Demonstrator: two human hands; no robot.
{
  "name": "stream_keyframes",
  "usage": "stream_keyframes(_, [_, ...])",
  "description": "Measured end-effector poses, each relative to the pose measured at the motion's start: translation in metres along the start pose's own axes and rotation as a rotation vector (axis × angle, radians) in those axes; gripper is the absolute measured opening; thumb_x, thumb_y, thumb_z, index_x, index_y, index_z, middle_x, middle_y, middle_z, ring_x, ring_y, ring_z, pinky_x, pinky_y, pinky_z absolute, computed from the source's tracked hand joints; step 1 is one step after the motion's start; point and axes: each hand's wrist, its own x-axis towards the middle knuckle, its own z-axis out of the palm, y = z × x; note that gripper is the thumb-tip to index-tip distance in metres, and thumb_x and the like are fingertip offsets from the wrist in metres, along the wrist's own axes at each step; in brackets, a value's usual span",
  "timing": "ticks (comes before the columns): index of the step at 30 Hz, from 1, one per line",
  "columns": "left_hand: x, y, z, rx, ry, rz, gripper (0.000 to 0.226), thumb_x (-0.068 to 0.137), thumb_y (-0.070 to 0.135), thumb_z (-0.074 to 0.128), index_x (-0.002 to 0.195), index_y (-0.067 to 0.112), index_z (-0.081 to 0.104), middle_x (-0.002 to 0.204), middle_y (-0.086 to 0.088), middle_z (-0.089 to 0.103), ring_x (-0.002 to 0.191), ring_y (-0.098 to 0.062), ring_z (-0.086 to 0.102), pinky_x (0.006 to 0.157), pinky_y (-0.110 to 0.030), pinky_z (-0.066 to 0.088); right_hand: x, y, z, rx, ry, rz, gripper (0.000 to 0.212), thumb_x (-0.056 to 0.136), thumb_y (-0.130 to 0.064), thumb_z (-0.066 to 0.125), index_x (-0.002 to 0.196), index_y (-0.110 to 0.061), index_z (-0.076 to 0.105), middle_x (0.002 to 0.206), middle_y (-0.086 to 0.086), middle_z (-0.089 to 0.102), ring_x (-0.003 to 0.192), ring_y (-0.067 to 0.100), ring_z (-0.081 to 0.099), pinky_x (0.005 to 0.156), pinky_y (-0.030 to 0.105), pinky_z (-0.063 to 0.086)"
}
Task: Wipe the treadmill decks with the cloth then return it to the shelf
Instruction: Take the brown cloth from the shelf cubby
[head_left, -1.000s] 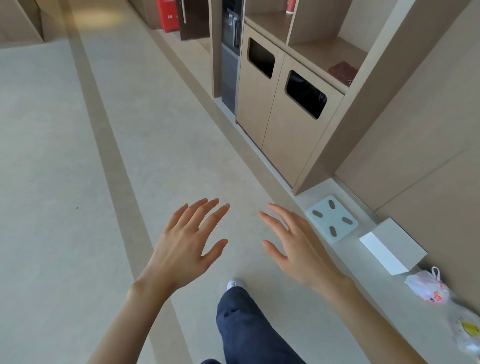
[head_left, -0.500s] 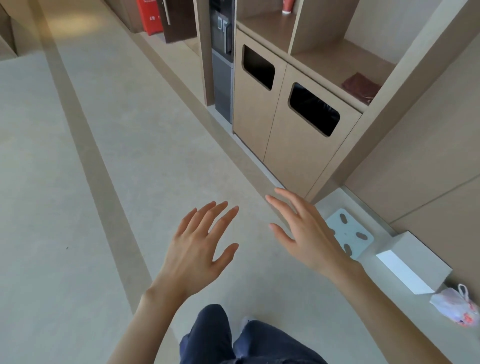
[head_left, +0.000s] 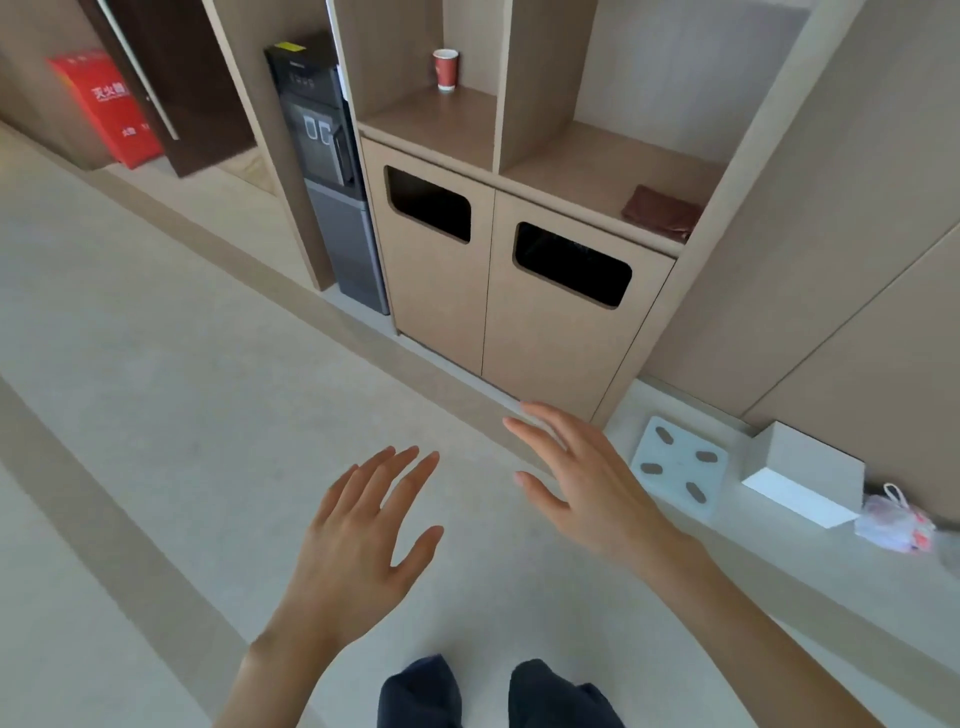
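Cloth (head_left: 661, 213) (maroon, seemingly folded), near shelf (head_left: 597, 166) front edge, untouched

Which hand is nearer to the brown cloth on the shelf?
Right. The right hand is below the brown cloth, slightly to its left; the left hand is lower and farther left.

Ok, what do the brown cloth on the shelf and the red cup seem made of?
Brown cloth: probably a soft matte fabric; it lies folded flat with limp edges. Red cup: likely paper, matte, with a white rim like a disposable cup.
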Motion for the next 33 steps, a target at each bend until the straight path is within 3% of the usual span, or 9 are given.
stream_keyframes(3, [0.028, -0.022, -0.006, 0.013, -0.034, 0.082, 0.060, 0.089, 0.052, 0.030, 0.140, 0.023, 0.041, 0.141, 0.000, 0.047, 0.132, -0.025, 0.041, 0.106, -0.046, 0.037, 0.019, -0.005, -0.002, 0.020, 0.079, 0.087, 0.048, 0.096, -0.030, 0.049, 0.142, -0.019, 0.040, 0.146, 0.001, 0.036, 0.134, 0.017, 0.035, 0.110, 0.034, 0.030])
stream_keyframes(7, [0.056, -0.032, -0.005, -0.030, -0.066, 0.141, 0.059, 0.090, 0.052, 0.030, 0.140, 0.024, 0.040, 0.142, 0.000, 0.046, 0.132, -0.025, 0.040, 0.105, -0.048, 0.037, 0.024, 0.003, 0.008, 0.025, 0.057, 0.246, 0.050, 0.097, -0.036, 0.045, 0.144, -0.026, 0.033, 0.149, -0.005, 0.030, 0.135, 0.012, 0.030, 0.107, 0.023, 0.025])
stream_keyframes(17, [0.174, -0.059, 0.009, 0.015, -0.099, 0.236, 0.057, 0.090, 0.050, 0.039, 0.140, 0.023, 0.040, 0.144, -0.004, 0.043, 0.131, -0.027, 0.042, 0.105, -0.046, 0.037, 0.095, 0.070, 0.010, -0.009, 0.099, 0.331, 0.047, 0.093, -0.029, 0.055, 0.137, -0.019, 0.045, 0.141, 0.003, 0.045, 0.124, 0.022, 0.046, 0.096, 0.030, 0.033])
stream_keyframes(23, [0.273, -0.057, 0.016, 0.035, -0.082, 0.289, 0.058, 0.089, 0.050, 0.043, 0.140, 0.024, 0.039, 0.143, -0.003, 0.043, 0.130, -0.026, 0.043, 0.105, -0.043, 0.034, 0.155, 0.132, -0.006, 0.067, 0.100, 0.367, 0.048, 0.095, -0.034, 0.048, 0.142, -0.024, 0.038, 0.148, -0.003, 0.035, 0.136, 0.013, 0.032, 0.107, 0.028, 0.025])
stream_keyframes(29, [0.354, -0.036, 0.032, 0.044, -0.089, 0.321, 0.057, 0.088, 0.050, 0.040, 0.138, 0.022, 0.042, 0.140, -0.003, 0.047, 0.127, -0.025, 0.046, 0.103, -0.039, 0.033, 0.197, 0.189, -0.032, 0.071, 0.146, 0.392, 0.047, 0.095, -0.031, 0.051, 0.141, -0.023, 0.041, 0.147, -0.003, 0.036, 0.134, 0.014, 0.035, 0.107, 0.031, 0.028])
stream_keyframes(33, [0.391, -0.027, 0.045, 0.047, -0.110, 0.404, 0.057, 0.084, 0.047, 0.056, 0.135, 0.020, 0.048, 0.137, -0.005, 0.051, 0.123, -0.026, 0.050, 0.100, -0.042, 0.038, 0.212, 0.216, -0.041, 0.084, 0.155, 0.449, 0.049, 0.095, -0.035, 0.047, 0.142, -0.025, 0.038, 0.149, -0.005, 0.033, 0.137, 0.011, 0.030, 0.111, 0.035, 0.029])
